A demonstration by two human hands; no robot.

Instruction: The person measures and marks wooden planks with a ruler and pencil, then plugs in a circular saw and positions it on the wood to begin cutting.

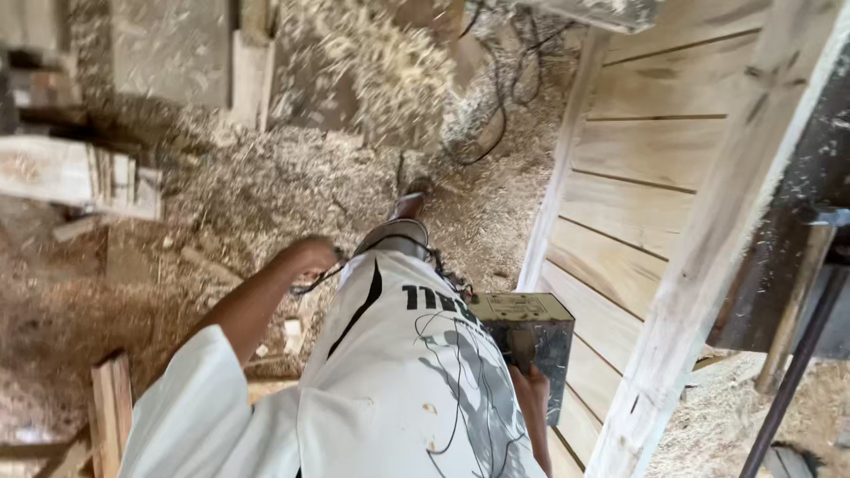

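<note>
Floor: sawdust and wood shavings (292,177) cover the workshop ground almost everywhere, heaped high toward the top of the head view.
Around: a slatted wooden panel (637,186) of pale boards stands along the right, framed by a thick pale beam (708,257) that runs diagonally from upper right to lower middle; a dark metal rod (797,354) leans just beyond it.
Left side: rough timber offcuts (80,173) lie on the shavings, and a short upright plank (111,407) stands at the lower left.
Cables: black cables (496,97) loop over the shavings near the top, well apart from the hands.
In the way: the person's white printed shirt (416,381) fills the lower middle and hides most of the body and part of the right arm.
Left hand: left hand (310,255) at the end of a bare forearm that stretches forward and slightly up from a white sleeve; the fingers look curled into a loose fist, blurred, near a thin dark cord, and I cannot tell if they grip it.
Right hand: right hand (531,389) low beside the hip, fingers wrapped on the lower part of the grey metal box.
Box: grey metal box (527,341) hangs just beside the slatted panel, right of the shirt; its labelled top faces up, its long axis runs roughly vertical.
</note>
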